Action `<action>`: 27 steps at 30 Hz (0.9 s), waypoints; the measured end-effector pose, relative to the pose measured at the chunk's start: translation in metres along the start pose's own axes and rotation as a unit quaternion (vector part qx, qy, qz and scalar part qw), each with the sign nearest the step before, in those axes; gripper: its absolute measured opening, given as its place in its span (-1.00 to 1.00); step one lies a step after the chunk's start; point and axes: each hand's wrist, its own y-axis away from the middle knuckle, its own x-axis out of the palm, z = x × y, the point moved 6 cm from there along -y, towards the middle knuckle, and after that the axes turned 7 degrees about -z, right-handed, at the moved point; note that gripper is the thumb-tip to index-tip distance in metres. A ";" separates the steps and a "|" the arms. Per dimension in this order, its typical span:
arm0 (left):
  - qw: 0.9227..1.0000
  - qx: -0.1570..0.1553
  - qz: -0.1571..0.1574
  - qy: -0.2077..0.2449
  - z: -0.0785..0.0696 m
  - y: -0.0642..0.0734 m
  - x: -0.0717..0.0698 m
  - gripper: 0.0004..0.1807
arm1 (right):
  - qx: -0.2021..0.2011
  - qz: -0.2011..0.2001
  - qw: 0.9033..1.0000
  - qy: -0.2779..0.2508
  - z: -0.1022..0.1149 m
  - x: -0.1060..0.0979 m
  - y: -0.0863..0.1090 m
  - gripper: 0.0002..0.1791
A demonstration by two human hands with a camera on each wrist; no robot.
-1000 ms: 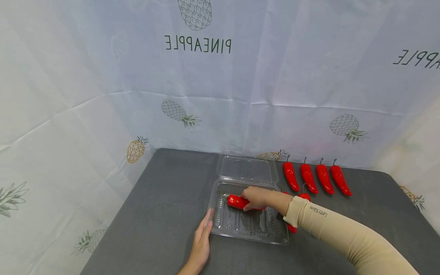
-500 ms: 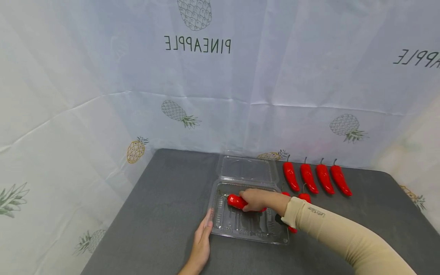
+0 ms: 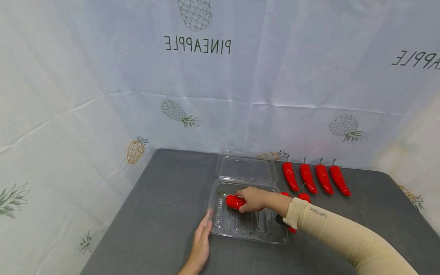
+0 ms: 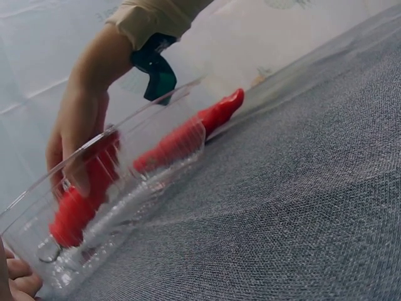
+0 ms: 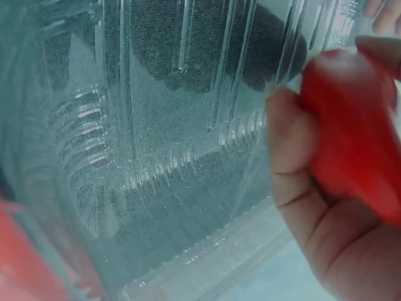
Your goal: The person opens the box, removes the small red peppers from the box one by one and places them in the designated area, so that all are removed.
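Observation:
A clear plastic clamshell container (image 3: 247, 236) lies unfolded on the dark table, its lid (image 3: 245, 168) laid back toward the curtain. Over its tray my right hand (image 3: 254, 198) holds a red chili pepper (image 3: 233, 202) lying sideways, stem end to the left. In the right wrist view, thumb and fingers pinch that pepper (image 5: 351, 119) from both sides. Whether it touches the tray floor I cannot tell. My left hand (image 3: 200, 246) grips the tray's left edge near the front corner; curled fingers (image 4: 22, 276) show at the lower left of the left wrist view.
Several red peppers (image 3: 306, 178) stand in a row at the back right, stems toward the curtain. More peppers (image 3: 304, 197) lie right of the tray, partly hidden by my right arm. A pineapple-print curtain (image 3: 220, 76) borders the grey table (image 3: 165, 198).
My right hand and the pepper in it have shifted slightly to the left within the tray. The left hand and the container have stayed in place.

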 end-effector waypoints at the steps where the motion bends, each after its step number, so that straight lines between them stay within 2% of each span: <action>1: 1.000 -0.001 0.000 0.000 0.000 0.000 0.000 -0.47 | -0.007 0.000 1.000 -0.009 0.000 -0.001 0.000 -0.43; 6: 1.000 -0.005 -0.004 -0.002 0.001 -0.001 0.000 -0.47 | -0.059 0.004 0.998 -0.033 0.004 -0.005 0.004 -0.45; 10: 1.000 0.000 0.002 -0.008 0.001 -0.002 0.001 -0.46 | -0.082 0.001 0.995 -0.052 0.007 -0.009 0.009 -0.50; 18: 1.000 0.005 0.002 -0.014 0.003 0.000 0.000 -0.46 | -0.053 -0.030 0.994 -0.090 -0.002 -0.020 0.015 -0.52; 27: 1.000 -0.016 0.003 -0.016 0.006 0.000 0.001 -0.45 | -0.032 -0.058 0.987 -0.148 -0.016 -0.028 0.031 -0.50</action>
